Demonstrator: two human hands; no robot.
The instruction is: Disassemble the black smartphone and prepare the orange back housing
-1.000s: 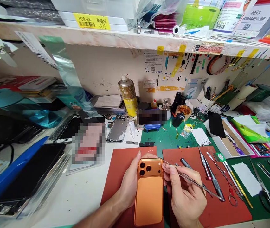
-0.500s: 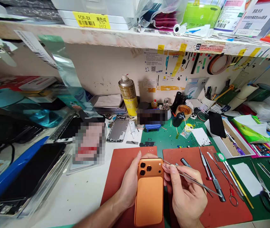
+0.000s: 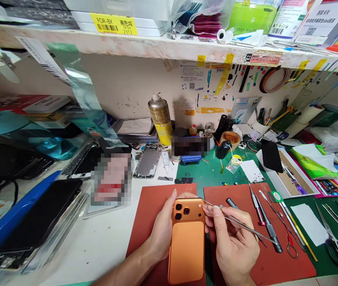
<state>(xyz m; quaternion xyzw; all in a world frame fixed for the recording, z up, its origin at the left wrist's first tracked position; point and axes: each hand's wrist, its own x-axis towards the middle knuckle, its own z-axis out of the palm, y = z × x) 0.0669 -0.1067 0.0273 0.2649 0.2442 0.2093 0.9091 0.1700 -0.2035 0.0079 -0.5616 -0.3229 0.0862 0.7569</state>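
An orange smartphone [image 3: 186,252] stands with its back and three camera lenses facing me, above a red-brown mat [image 3: 145,212]. Wrapped round its left side and behind its top is my left hand [image 3: 164,226], closed on it. Between thumb and fingers, my right hand [image 3: 234,238] pinches a pair of metal tweezers [image 3: 248,227]. The tweezers' tips reach the phone's upper right edge beside the camera block; whether they grip anything there I cannot make out. Fingertips show at the phone's right edge, partly hidden behind the tweezers.
Screwdrivers [image 3: 268,228] and other hand tools lie on a second red-brown mat [image 3: 290,262] to the right, with scissors [image 3: 332,234] beyond. Phone parts [image 3: 148,161] and a spray can [image 3: 160,119] are behind. A dark-screened phone [image 3: 42,214] lies left. A loaded shelf [image 3: 157,45] overhangs the bench.
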